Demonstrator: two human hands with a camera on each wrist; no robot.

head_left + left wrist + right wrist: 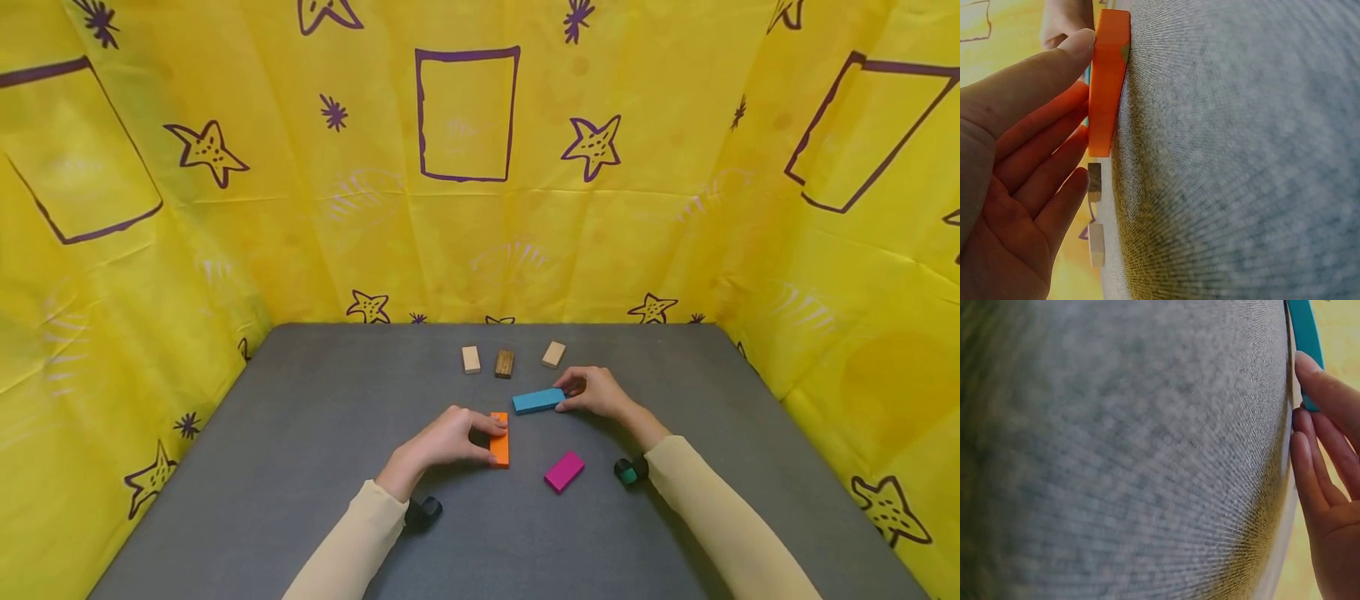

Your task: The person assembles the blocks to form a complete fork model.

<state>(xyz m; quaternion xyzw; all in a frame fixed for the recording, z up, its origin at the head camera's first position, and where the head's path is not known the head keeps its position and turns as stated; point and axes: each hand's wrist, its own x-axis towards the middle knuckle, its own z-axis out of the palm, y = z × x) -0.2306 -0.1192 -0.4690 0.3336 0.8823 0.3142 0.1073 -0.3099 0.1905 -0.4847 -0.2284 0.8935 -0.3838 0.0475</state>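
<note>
My left hand (452, 437) grips an orange block (501, 447) by its long sides, thumb at the near end and fingertips toward the far end. In the left wrist view, the thumb (1041, 75) presses on this orange block (1107, 94) close over the table. To the right and a little farther off, my right hand (600, 393) pinches the right end of a blue block (534, 402), which lies nearly crosswise. The right wrist view shows the thumb (1329, 394) against that blue block (1305, 331). A magenta block (564, 472) lies nearer, between the two forearms.
Behind the blue block, a pale wooden block (470, 360), a dark brown one (505, 363) and another pale one (553, 354) form a loose row on the grey table (300, 483). Yellow patterned cloth (375, 233) surrounds the table's back and sides.
</note>
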